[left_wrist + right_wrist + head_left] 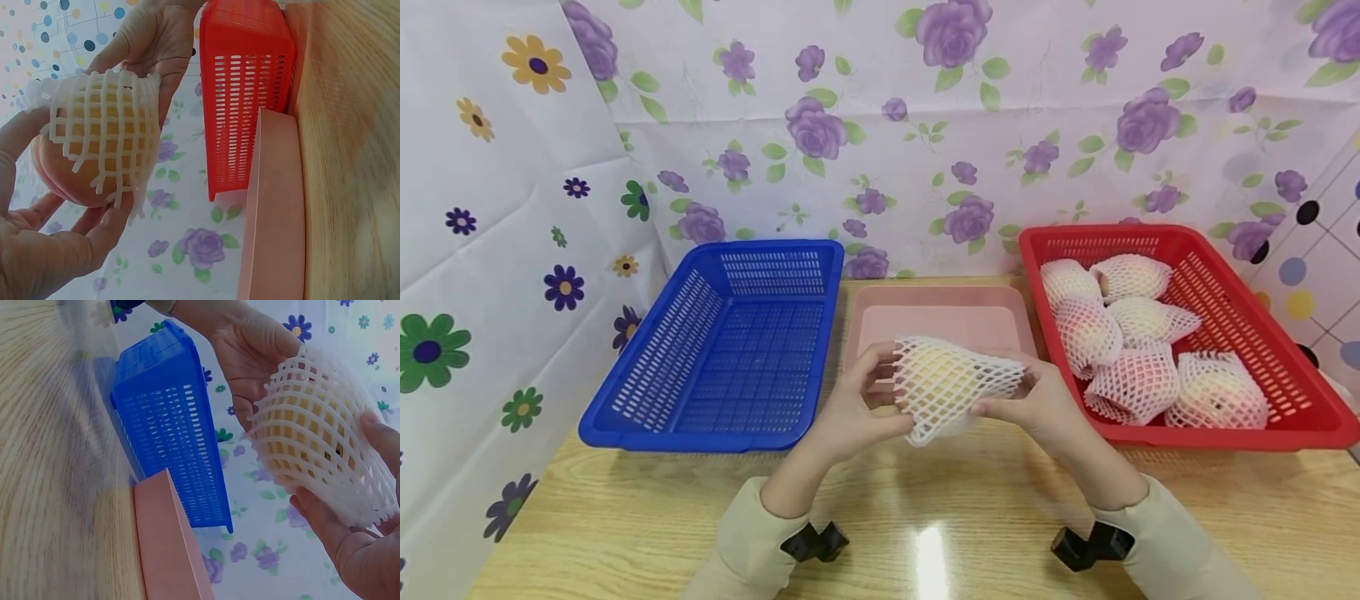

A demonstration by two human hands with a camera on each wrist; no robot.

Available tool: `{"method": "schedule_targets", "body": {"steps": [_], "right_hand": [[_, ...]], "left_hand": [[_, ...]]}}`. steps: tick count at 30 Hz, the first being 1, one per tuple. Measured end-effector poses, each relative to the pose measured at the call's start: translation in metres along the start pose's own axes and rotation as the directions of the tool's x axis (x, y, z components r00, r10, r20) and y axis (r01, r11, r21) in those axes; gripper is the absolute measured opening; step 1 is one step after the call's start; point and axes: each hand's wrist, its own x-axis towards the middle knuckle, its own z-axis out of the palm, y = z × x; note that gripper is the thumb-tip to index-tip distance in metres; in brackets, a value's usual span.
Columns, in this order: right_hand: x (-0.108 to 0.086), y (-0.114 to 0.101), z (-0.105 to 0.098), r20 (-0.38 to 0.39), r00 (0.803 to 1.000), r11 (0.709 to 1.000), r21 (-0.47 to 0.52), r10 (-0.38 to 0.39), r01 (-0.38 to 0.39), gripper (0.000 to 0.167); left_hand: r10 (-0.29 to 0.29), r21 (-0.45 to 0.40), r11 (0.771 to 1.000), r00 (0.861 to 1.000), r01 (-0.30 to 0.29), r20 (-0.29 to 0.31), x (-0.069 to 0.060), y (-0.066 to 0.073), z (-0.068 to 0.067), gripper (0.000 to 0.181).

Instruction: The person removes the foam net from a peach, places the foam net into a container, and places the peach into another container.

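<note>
1. At the left of the left wrist frame, a yellow-and-pink fruit sits partly inside a white foam net, bare skin showing past the net's edge
2. Near the centre of the head frame, this netted fruit is held up, overlapping the pink tray behind it
3. Left of the fruit, the left hand curls its thumb and fingers about it, grasping fruit and net together
4. Right of the fruit, the right hand pinches the net's narrowed end between thumb and fingers
5. On the right side of the head frame, six other netted fruits lie in a red basket
6. At centre left, a blue basket stands on the wooden table
7. Across the top, a purple-flowered cloth hangs behind everything
</note>
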Motion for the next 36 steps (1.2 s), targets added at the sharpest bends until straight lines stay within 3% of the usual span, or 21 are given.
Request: {"method": "schedule_targets", "body": {"steps": [3,10,15,20,24,29,36], "right_hand": [[0.000,-0.001,0.000,-0.017,1.000,0.999,-0.049,0.002,-0.003,0.054],[-0.001,-0.003,0.001,0.003,1.000,0.998,-0.063,-0.011,0.012,0.062],[-0.001,-0.005,-0.001,0.040,0.999,0.997,-0.083,-0.008,0.011,0.069],[-0.002,-0.007,-0.005,0.092,0.995,0.974,-0.215,-0.046,0.064,0.072],[-0.005,-0.010,-0.008,0.113,0.991,0.958,-0.265,-0.078,0.105,0.063],[-0.007,-0.013,-0.008,0.105,0.990,0.967,-0.230,-0.091,0.113,0.044],[-0.008,-0.014,-0.006,0.052,0.993,0.975,-0.191,-0.102,0.110,0.037]], "left_hand": [[-0.005,-0.046,0.999,1.000,0.005,0.004,0.000,-0.001,0.000,0.070],[-0.011,-0.137,0.990,1.000,0.013,0.014,0.000,-0.001,-0.001,0.069],[-0.006,-0.125,0.992,1.000,0.009,0.025,0.001,-0.001,-0.002,0.068],[-0.055,-0.073,0.996,0.997,0.059,0.056,0.001,-0.001,-0.003,0.069],[-0.100,-0.031,0.994,0.991,0.103,0.089,0.001,-0.001,-0.003,0.070],[-0.135,-0.074,0.987,0.983,0.145,0.128,-0.001,0.000,-0.001,0.072],[-0.121,-0.137,0.981,0.985,0.138,0.126,-0.001,-0.001,0.001,0.074]]}}
